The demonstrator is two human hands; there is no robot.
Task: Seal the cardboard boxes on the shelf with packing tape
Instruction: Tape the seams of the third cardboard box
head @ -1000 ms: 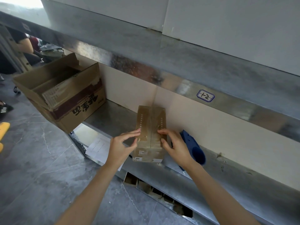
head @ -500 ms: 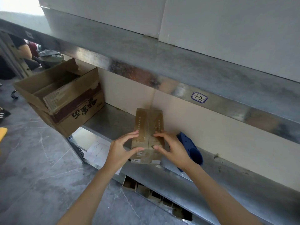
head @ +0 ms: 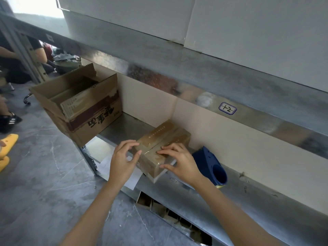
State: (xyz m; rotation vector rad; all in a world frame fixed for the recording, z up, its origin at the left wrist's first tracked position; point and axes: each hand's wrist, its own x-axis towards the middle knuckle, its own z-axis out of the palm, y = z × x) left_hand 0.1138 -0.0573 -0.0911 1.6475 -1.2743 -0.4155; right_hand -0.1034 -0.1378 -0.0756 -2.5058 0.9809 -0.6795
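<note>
On the metal shelf (head: pixel 248 201), the small cardboard box (head: pixel 165 139) now sits askew, one near corner turned toward the person, where half a second ago it lay square to the shelf edge. Its two top flaps are folded shut and meet along a middle seam. The surface looks glossy, but I cannot tell whether tape already covers that seam.

The left hand (head: pixel 122 160) pinches the box's near left corner, fingers on top and thumb against the side. The right hand (head: pixel 182 162) holds the near end, fingers pressing the right flap and thumb on the end face.

Just right of the box lies the blue tape dispenser (head: pixel 209 166), untouched. The turn probably lines the seam up for taping, so reaching for the dispenser seems next. Left of the box stands a large open carton (head: pixel 92 118).
</note>
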